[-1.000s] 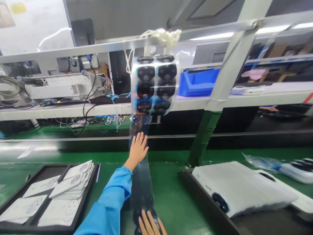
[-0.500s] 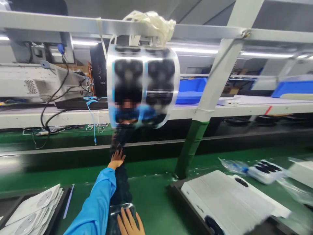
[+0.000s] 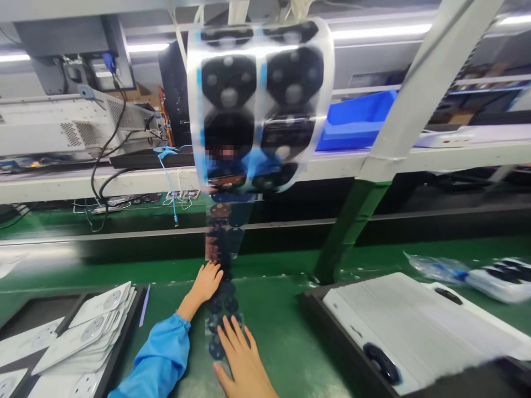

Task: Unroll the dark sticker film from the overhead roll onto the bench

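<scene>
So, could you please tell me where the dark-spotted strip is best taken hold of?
I'd pinch the strip by its left edge near the close end, coming from the left: it looks thin and flat on the green table, and the right hand covers part of its right side.

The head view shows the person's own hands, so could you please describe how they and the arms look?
The left sleeve is bright blue, loose and wrinkled, gathered at the cuff, with no marking visible on it. The left hand and right hand are both without gloves. No right sleeve shows within the frame.
</scene>
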Available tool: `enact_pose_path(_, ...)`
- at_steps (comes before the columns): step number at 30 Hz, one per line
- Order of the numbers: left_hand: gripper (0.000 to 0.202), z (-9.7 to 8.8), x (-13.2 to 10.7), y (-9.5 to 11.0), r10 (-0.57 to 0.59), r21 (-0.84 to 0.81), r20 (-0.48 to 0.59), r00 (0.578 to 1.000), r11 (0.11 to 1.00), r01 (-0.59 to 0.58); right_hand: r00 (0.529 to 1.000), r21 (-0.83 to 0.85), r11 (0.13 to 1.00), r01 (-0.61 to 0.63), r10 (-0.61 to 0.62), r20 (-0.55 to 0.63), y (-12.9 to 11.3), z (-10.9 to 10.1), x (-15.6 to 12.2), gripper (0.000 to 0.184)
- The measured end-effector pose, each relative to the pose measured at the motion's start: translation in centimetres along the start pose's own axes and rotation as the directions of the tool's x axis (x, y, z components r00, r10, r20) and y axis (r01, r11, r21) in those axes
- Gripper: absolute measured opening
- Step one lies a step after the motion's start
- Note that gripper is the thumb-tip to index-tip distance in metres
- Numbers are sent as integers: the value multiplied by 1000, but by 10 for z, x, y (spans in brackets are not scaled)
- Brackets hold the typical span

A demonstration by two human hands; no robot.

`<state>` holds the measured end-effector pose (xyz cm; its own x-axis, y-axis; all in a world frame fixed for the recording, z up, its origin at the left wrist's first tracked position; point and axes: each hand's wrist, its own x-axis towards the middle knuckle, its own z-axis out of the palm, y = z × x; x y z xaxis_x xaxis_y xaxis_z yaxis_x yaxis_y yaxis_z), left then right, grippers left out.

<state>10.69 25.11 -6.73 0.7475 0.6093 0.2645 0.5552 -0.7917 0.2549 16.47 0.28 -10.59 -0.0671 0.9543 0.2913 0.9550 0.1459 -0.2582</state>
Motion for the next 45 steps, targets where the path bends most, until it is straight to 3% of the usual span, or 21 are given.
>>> enact_pose_path(4,39,-7,-44,19,8,-17,-47,999,1000,-8,995,106,990,-97,99,-12,-8,-13,-2,52)
enact_pose_path(7,36,-13,-78,28,42,-45,-79,996,998,-46,982,211,973,-88,120,-143,-2,-10,-2,46)
enact_pose_path(11,34,-18,-128,43,72,-77,-97,993,994,-79,933,363,932,1,130,-336,26,-14,19,44)
enact_pose_path(15,44,-21,-160,60,132,-85,-42,990,987,-135,916,421,907,14,157,-369,64,-18,60,49)
enact_pose_path(21,46,-29,-162,69,144,-54,34,989,988,-142,864,518,856,-3,263,-430,95,-18,99,50)
enact_pose_path(25,47,-32,-162,69,154,-47,81,985,987,-151,785,611,785,-101,440,-436,106,-15,100,52)
enact_pose_path(29,52,-35,-162,71,155,-51,127,980,987,-150,717,707,676,-210,598,-358,118,-8,92,51)
enact_pose_path(37,56,-37,-161,72,136,-52,163,977,990,-129,739,780,572,-256,636,-224,120,-4,83,49)
enact_pose_path(45,58,-36,-160,67,168,-2,173,971,985,-170,744,761,603,-240,617,-255,117,-7,89,49)
